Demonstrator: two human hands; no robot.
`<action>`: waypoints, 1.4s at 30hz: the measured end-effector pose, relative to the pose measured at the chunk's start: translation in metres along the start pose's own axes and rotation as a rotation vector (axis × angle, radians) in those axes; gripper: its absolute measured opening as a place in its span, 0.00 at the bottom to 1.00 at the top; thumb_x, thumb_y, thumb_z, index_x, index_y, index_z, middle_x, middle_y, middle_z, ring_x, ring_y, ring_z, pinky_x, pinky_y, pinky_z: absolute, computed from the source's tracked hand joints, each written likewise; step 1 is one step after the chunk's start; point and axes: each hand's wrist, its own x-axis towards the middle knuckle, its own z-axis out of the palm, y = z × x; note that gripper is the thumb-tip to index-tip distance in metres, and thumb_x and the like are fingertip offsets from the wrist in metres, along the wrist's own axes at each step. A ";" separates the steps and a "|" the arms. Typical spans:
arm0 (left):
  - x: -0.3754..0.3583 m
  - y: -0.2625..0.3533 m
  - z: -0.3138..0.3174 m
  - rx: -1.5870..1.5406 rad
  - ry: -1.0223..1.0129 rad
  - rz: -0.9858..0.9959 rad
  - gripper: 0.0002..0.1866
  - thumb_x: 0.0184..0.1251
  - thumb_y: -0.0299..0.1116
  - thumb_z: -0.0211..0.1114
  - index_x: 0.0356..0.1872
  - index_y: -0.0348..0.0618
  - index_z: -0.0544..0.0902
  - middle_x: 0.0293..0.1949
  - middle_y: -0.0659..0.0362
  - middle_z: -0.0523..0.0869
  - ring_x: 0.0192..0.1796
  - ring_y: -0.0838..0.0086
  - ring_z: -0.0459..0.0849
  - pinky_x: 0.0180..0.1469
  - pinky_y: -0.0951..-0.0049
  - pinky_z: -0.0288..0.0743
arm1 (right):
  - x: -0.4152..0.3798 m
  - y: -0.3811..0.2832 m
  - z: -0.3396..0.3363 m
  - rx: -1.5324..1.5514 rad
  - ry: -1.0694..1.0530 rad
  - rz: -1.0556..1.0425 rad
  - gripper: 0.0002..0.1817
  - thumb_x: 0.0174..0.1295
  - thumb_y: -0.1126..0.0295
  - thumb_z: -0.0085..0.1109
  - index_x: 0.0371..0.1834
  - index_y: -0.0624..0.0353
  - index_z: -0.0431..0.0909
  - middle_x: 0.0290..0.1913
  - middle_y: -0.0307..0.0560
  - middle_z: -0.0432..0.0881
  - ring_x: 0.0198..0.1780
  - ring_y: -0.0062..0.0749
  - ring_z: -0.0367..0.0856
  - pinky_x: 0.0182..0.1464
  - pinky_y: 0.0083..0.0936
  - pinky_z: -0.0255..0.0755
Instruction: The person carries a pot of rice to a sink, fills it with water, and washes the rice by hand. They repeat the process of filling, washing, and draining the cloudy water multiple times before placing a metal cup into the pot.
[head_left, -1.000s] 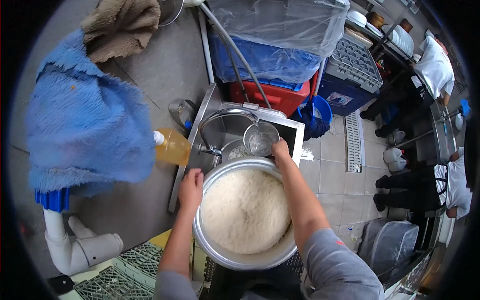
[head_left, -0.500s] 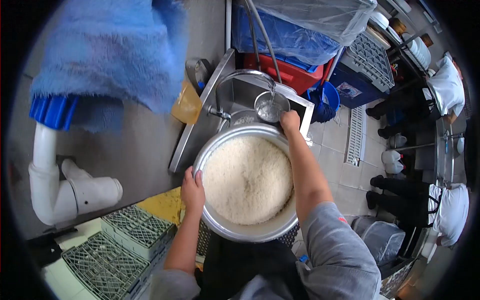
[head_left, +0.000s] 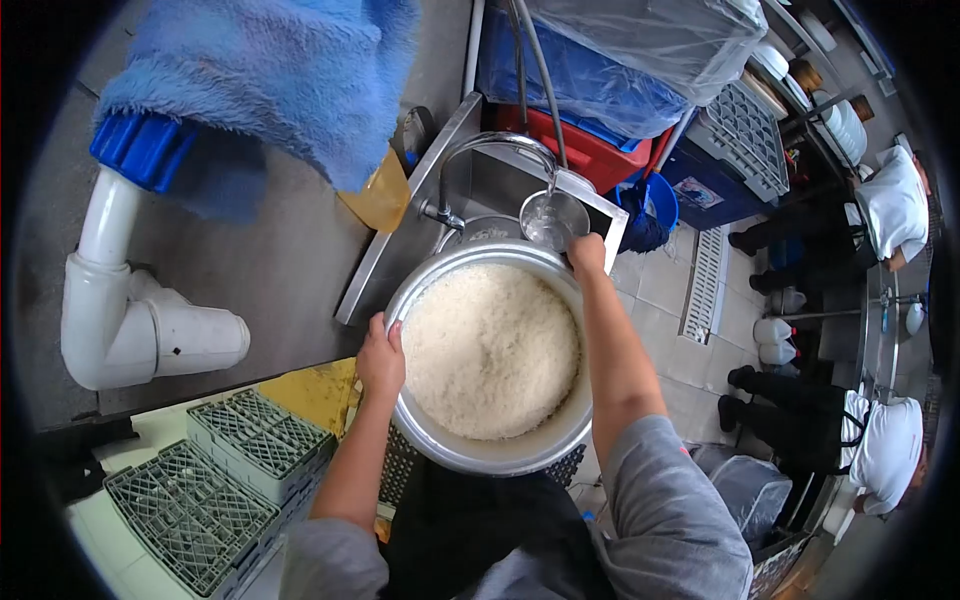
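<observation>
A large metal pot [head_left: 490, 462] full of white rice [head_left: 495, 350] is in front of my body, its far rim at the sink. My left hand [head_left: 382, 360] grips the pot's left rim, thumb over the edge. Beyond the pot, my right hand [head_left: 588, 252] is closed on the near edge of a small metal bowl [head_left: 555, 215]. Water runs into this bowl from the curved faucet [head_left: 497, 140]. Behind the pot's rim, another metal vessel [head_left: 488, 228] shows partly in the sink [head_left: 400, 240].
Left of the sink, a blue cloth [head_left: 270, 90] hangs over a white pipe [head_left: 110, 230]. Plastic crates [head_left: 200, 510] stand at lower left. A red bin [head_left: 590, 150] and a blue bucket [head_left: 660, 200] are beyond the sink. Two people in white shirts [head_left: 890, 445] stand at right.
The camera view has shifted slightly, so the cloth and pipe appear further right. Both hands keep their holds, and water still runs into the small bowl.
</observation>
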 end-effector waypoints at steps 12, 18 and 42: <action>0.010 -0.001 0.003 0.000 -0.007 0.037 0.21 0.68 0.49 0.49 0.52 0.45 0.70 0.41 0.44 0.81 0.41 0.48 0.80 0.41 0.53 0.73 | 0.003 0.010 -0.002 -0.087 0.066 -0.081 0.15 0.52 0.67 0.54 0.33 0.71 0.79 0.37 0.67 0.80 0.43 0.57 0.80 0.46 0.39 0.72; 0.011 -0.004 0.006 0.006 0.009 0.061 0.20 0.68 0.48 0.49 0.51 0.45 0.70 0.40 0.44 0.81 0.40 0.47 0.80 0.40 0.53 0.73 | -0.001 0.007 -0.005 -0.112 0.075 -0.132 0.14 0.52 0.69 0.52 0.33 0.71 0.79 0.37 0.67 0.80 0.43 0.56 0.79 0.47 0.40 0.72; -0.023 0.015 0.024 -0.185 0.001 -0.016 0.18 0.68 0.47 0.51 0.45 0.43 0.72 0.37 0.47 0.82 0.39 0.50 0.80 0.40 0.56 0.71 | 0.019 0.018 -0.018 -0.104 0.050 -0.182 0.13 0.48 0.73 0.50 0.32 0.72 0.80 0.36 0.69 0.79 0.41 0.59 0.79 0.44 0.41 0.72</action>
